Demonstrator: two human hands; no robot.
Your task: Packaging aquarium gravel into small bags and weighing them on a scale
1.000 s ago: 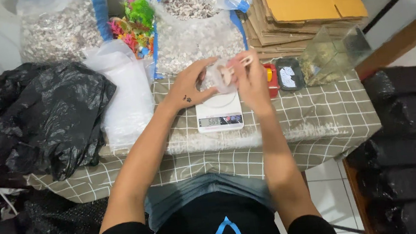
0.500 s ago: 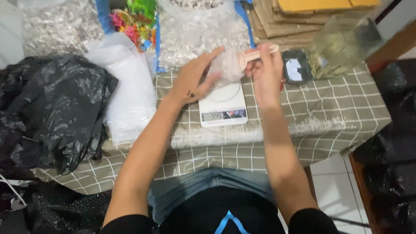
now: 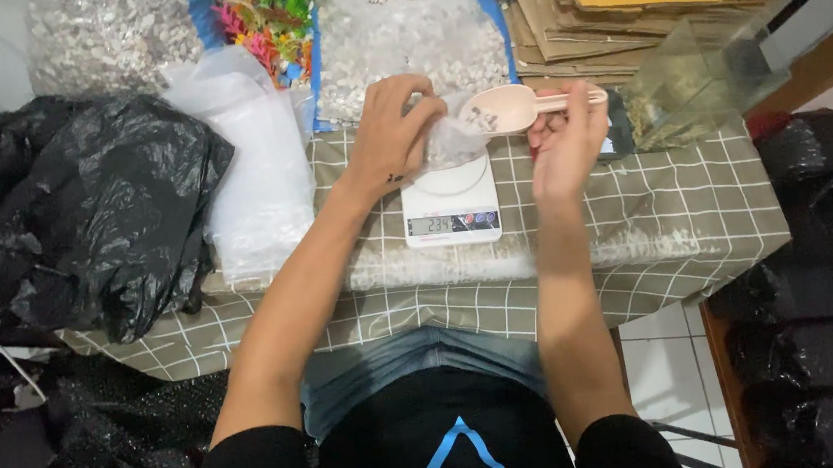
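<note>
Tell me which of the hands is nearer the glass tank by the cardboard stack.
Right. The right hand holds the spoon just beside the glass tank; the left hand grips the small clear bag over the scale, farther away.

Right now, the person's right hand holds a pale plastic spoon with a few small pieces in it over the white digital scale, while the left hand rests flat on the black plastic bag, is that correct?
Not quite: the head view shows the left hand gripping a small clear plastic bag above the white digital scale, not the black plastic bag. The right hand does hold the pale plastic spoon.
</note>
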